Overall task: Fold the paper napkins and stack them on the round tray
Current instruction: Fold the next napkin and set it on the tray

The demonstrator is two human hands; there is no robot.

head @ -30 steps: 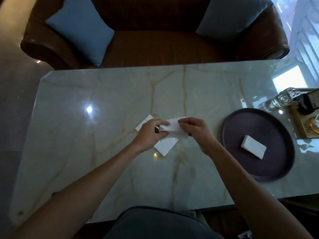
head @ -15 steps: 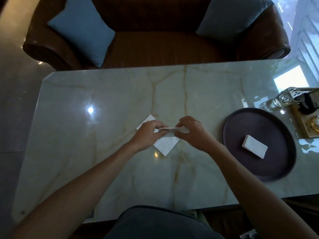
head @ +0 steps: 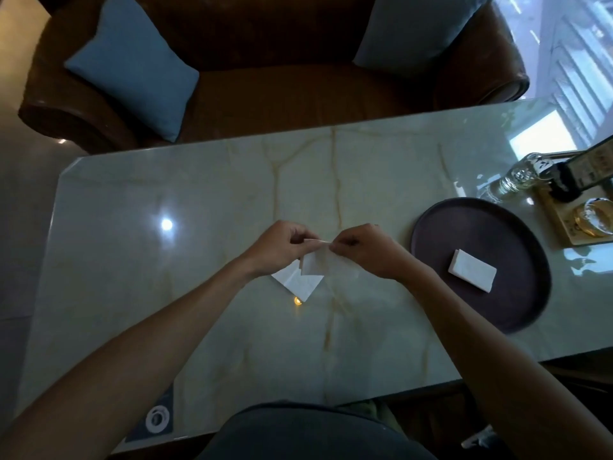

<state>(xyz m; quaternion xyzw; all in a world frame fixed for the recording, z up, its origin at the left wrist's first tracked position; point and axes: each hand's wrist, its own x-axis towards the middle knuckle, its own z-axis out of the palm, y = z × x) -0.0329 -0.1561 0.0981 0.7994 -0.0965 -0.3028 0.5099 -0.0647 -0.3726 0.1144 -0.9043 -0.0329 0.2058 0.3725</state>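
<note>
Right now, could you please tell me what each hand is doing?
Left hand: closed, pinching the left end of the napkin.
Right hand: closed, pinching the same napkin's right end.

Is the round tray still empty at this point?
No, one folded white napkin already lies on the round tray, while both hands hold another napkin over the table.

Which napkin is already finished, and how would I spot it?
On the marble table, find the dark round tray at the right. The finished napkin is the small white folded rectangle lying alone on it; the others sit mid-table at the hands.
</note>
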